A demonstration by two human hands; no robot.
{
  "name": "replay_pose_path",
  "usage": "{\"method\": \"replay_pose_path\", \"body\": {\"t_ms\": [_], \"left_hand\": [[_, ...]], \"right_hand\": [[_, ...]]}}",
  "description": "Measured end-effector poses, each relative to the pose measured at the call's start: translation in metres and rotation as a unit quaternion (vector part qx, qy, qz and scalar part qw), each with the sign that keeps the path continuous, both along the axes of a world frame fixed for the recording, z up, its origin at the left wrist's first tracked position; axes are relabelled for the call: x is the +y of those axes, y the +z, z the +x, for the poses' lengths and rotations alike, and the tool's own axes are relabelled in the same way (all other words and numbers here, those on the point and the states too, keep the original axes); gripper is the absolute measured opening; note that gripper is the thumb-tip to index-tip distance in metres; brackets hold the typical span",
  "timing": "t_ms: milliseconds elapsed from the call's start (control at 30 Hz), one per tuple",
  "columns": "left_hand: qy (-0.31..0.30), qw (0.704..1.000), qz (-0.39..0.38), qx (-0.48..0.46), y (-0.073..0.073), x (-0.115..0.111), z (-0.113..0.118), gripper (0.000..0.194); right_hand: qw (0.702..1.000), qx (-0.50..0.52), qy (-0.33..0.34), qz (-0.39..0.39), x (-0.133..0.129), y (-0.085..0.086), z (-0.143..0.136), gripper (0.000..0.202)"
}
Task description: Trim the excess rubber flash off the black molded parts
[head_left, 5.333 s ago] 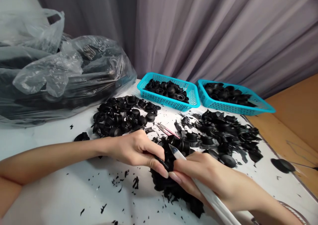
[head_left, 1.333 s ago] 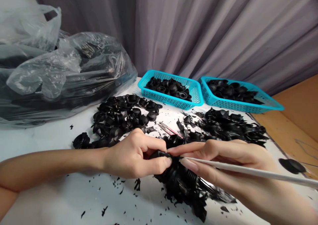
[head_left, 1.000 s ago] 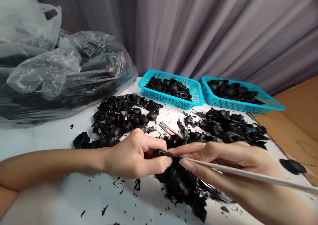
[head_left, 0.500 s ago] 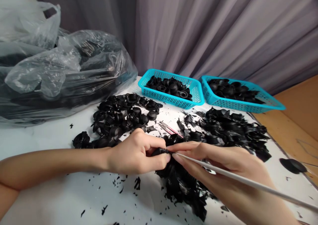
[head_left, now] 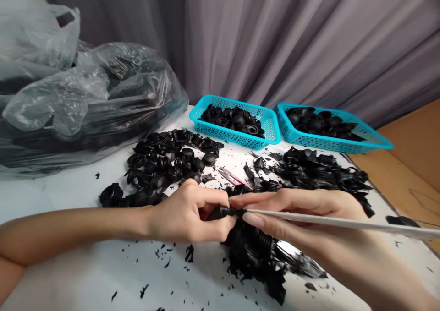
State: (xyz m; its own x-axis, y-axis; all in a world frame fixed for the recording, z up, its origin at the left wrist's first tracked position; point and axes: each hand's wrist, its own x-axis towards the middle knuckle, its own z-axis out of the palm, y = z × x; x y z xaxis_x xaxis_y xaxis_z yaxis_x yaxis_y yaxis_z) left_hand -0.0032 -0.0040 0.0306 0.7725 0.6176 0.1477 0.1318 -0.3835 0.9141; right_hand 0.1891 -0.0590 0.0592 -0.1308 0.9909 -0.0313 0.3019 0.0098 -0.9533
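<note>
Both hands meet over the middle of the table. My left hand (head_left: 194, 212) is closed, pinching a small black rubber piece (head_left: 216, 213) between thumb and fingers. My right hand (head_left: 302, 215), also closed, grips a long thin white rod (head_left: 326, 219) between thumb and fingers. The rod's near end lies at the black piece, and the fingertips hide the exact contact. Beneath the hands sits a heap of torn, ribbed black rubber pieces (head_left: 256, 256). Scissors with pink handles (head_left: 232, 177) lie just behind the hands.
Ribbed black parts (head_left: 165, 164) are piled at left, ragged ones (head_left: 316, 171) at right. Two blue baskets (head_left: 235, 138) (head_left: 330, 142) of black parts stand at the back. A large clear plastic bag (head_left: 137, 105) fills the left. Black scraps (head_left: 144, 290) litter the white table.
My right hand has turned, so the white rod now lies nearly level instead of sloping down to the right. My left hand keeps its hold on the black piece.
</note>
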Motion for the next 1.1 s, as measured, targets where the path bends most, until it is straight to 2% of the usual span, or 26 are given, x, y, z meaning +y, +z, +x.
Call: {"method": "replay_pose_path", "body": {"t_ms": [200,467,733,1100], "left_hand": [[0.001,1.000,-0.006,0.011,-0.0022,-0.0007,-0.0006,0.019],[0.012,0.999,-0.010,0.029,-0.0010,-0.0015,-0.0014,0.019],[0.011,0.999,-0.034,0.039,-0.0018,-0.0017,-0.0003,0.027],[0.016,0.996,-0.060,0.066,0.0003,-0.0029,0.0023,0.031]], "right_hand": [[0.999,0.011,0.004,-0.038,-0.0003,0.0024,-0.0002,0.005],[0.999,-0.013,0.027,0.034,-0.0031,0.0013,-0.0001,0.008],[0.999,-0.013,0.029,0.032,-0.0023,-0.0012,0.0009,0.007],[0.992,-0.072,0.044,0.094,-0.0035,-0.0029,-0.0022,0.018]]}}
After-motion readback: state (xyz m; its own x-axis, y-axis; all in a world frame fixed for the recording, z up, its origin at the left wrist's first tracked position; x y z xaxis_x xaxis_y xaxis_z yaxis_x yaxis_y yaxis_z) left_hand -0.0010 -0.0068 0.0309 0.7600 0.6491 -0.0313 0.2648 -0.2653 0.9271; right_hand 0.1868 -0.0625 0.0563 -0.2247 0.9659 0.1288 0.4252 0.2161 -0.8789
